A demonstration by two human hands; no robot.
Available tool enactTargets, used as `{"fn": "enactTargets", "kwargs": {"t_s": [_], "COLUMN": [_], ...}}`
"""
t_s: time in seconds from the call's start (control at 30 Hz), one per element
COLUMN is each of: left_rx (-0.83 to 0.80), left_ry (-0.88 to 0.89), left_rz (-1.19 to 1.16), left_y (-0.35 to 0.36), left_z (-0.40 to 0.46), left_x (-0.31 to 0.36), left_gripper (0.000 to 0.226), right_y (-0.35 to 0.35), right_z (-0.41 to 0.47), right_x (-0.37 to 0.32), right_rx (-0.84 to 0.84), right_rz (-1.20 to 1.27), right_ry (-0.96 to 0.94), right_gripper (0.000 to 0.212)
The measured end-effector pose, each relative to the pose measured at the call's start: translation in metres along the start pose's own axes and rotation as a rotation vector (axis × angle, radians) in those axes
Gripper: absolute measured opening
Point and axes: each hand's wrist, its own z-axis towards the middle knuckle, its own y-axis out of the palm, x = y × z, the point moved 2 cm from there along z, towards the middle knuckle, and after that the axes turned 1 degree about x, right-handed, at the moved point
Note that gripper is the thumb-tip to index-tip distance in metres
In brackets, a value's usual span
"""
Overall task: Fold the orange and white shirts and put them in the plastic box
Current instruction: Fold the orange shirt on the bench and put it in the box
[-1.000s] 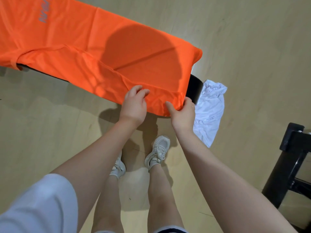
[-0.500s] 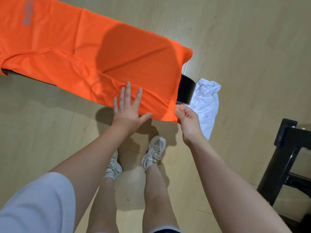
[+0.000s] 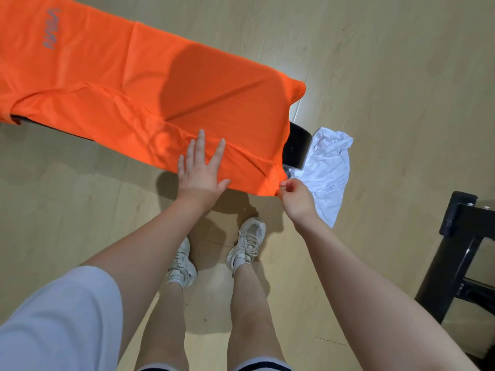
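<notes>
Head view: my two hands at the near hem of the orange shirt (image 3: 150, 84), which lies spread over a black desk (image 3: 297, 145).

My left hand (image 3: 199, 174) rests flat on the shirt's near edge, fingers (image 3: 199, 148) straight and spread wide. My right hand (image 3: 296, 196) pinches the shirt's near right corner between curled fingers. The white shirt (image 3: 328, 172) lies crumpled on the wooden floor (image 3: 401, 76), just beside the desk's right end. A black frame (image 3: 455, 250) stands at far right.
</notes>
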Motion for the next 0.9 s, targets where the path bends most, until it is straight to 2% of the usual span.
{"fn": "enactTargets", "kwargs": {"t_s": [0.07, 0.17, 0.27, 0.37, 0.53, 0.7, 0.8, 0.9], "left_rx": [-0.008, 0.042, 0.093, 0.121, 0.085, 0.147, 0.141, 0.153], "left_ry": [0.024, 0.064, 0.069, 0.052, 0.082, 0.159, 0.193, 0.205], "left_rz": [-0.028, -0.088, -0.114, -0.132, -0.005, 0.067, 0.118, 0.047], "left_y": [-0.008, -0.029, -0.055, -0.079, -0.103, -0.114, -0.125, -0.141], "left_z": [-0.001, -0.003, -0.002, 0.011, 0.056, 0.090, 0.099, 0.099], "left_x": [-0.003, -0.018, -0.049, -0.092, -0.146, -0.165, -0.169, -0.178], "left_gripper": [0.077, 0.062, 0.052, 0.047, 0.046, 0.037, 0.028, 0.025], "right_y": [0.007, 0.021, 0.044, 0.075, 0.113, 0.129, 0.123, 0.119], "right_z": [-0.008, -0.030, -0.046, -0.044, -0.013, 0.003, 0.003, 0.001], "right_x": [-0.012, -0.055, -0.100, -0.132, -0.156, -0.165, -0.169, -0.176], "right_rx": [0.045, 0.165, 0.188, 0.128, 0.184, 0.217, 0.276, 0.364], "right_rz": [-0.181, -0.310, -0.456, -0.563, -0.746, -0.883, -0.822, -0.802], "right_ry": [-0.081, -0.320, -0.504, -0.585, -0.518, -0.468, -0.455, -0.370], "right_gripper": [0.023, 0.040, 0.038, 0.031, 0.025, 0.027, 0.022, 0.024]}}
